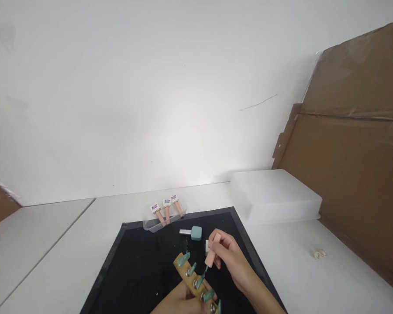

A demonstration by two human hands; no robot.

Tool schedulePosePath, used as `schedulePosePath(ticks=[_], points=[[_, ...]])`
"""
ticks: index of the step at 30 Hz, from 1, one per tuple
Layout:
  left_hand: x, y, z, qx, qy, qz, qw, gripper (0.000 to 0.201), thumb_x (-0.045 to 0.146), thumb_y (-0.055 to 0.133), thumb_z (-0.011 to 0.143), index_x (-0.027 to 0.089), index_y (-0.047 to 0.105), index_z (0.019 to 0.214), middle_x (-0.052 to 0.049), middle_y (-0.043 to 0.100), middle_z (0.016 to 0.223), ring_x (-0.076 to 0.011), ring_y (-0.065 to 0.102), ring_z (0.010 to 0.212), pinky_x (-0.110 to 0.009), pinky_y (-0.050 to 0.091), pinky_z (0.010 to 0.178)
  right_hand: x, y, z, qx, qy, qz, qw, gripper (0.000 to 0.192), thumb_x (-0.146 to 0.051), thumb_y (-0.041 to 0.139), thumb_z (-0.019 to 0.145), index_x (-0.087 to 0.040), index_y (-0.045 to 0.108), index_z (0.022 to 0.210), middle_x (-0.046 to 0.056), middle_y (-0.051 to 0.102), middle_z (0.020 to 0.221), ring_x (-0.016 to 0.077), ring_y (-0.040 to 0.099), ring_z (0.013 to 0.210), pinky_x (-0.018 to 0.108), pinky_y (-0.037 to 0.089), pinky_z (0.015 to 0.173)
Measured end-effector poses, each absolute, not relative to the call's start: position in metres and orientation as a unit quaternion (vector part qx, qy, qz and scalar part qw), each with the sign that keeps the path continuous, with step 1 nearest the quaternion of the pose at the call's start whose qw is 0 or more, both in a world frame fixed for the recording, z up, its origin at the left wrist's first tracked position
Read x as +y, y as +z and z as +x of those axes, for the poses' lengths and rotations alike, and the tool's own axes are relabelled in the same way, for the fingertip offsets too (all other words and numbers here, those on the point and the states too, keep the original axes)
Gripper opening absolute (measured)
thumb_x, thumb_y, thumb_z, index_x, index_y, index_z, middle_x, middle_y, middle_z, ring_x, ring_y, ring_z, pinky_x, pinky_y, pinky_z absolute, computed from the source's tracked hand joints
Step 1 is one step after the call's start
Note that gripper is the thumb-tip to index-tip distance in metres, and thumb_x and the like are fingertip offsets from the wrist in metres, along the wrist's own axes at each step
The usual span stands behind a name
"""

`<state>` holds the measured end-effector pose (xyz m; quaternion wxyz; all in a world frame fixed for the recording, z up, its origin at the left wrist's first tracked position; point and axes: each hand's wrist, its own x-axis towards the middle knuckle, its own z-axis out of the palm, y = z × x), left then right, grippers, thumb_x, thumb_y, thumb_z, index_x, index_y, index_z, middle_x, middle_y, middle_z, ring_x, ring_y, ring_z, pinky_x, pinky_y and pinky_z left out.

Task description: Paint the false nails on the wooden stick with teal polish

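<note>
Resting in left hand [180, 301], nail holder [196, 281]

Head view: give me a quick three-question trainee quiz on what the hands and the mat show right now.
1. True or false: the right hand holds a pink-handled brush over the wooden nail holder.
2. Where does the teal bottle lie: A) on the black mat, B) in the clear tray, C) on the white box?
3. What colour are the nail tips on the holder, gripped by the left hand?

Key: 1 true; 2 A; 3 teal.
</note>
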<state>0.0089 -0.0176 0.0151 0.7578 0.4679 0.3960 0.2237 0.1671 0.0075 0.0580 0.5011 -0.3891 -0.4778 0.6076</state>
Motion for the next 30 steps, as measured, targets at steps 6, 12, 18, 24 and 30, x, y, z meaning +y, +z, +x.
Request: schedulePosePath(ticks=[6,12,18,24,30], points=[[-0.015,0.009,0.008,0.382,0.224,0.475,0.761,0.022,0.017,0.062,0.054,0.013,0.061,0.076,0.000,0.060,0.065,-0.0078,0.045,0.053,-0.022,0.033,0.052,0.009,0.058,0.167,-0.446,0.605,-0.405,0.521,0.015,-0.024,0.054,0.071,-0.018,0.046,0.060,-0.007,0.043,0.044,0.0063,0.033,0.037,0.018,0.026,0.038],[-0.015,0.008,0.008,0.385,0.231,0.473,0.758,0.023,0.018,0.063,0.054,0.013,0.061,0.077,0.001,0.059,0.066,-0.0081,0.045,0.054,-0.023,0.034,0.054,0.008,0.057,0.167,-0.427,0.620,-0.393,0.528,0.015,-0.024,0.056,0.071,-0.018,0.047,0.061,-0.008,0.042,0.043,0.0061,0.032,0.037,0.018,0.026,0.038],[-0.018,0.018,0.009,0.393,0.226,0.474,0.755,0.023,0.018,0.063,0.055,0.013,0.063,0.077,0.000,0.058,0.067,-0.0100,0.045,0.058,-0.024,0.033,0.056,0.007,0.055,0.167,-0.446,0.627,-0.356,0.530,0.020,-0.030,0.058,0.075,-0.018,0.048,0.063,-0.007,0.040,0.045,0.0064,0.032,0.038,0.020,0.026,0.040],[-0.018,0.019,0.010,0.396,0.228,0.472,0.754,0.023,0.018,0.063,0.053,0.013,0.063,0.076,0.000,0.057,0.065,-0.0101,0.044,0.056,-0.024,0.031,0.054,0.006,0.055,0.168,-0.460,0.634,-0.341,0.520,0.025,-0.037,0.059,0.077,-0.017,0.049,0.065,-0.006,0.044,0.047,0.0064,0.031,0.039,0.020,0.026,0.040],[-0.015,0.013,0.009,0.394,0.222,0.474,0.756,0.024,0.016,0.060,0.053,0.012,0.061,0.076,-0.001,0.058,0.067,-0.0103,0.045,0.056,-0.024,0.032,0.053,0.006,0.055,0.168,-0.469,0.634,-0.336,0.515,0.025,-0.038,0.059,0.077,-0.017,0.051,0.065,-0.005,0.045,0.049,0.0066,0.034,0.039,0.021,0.026,0.041]])
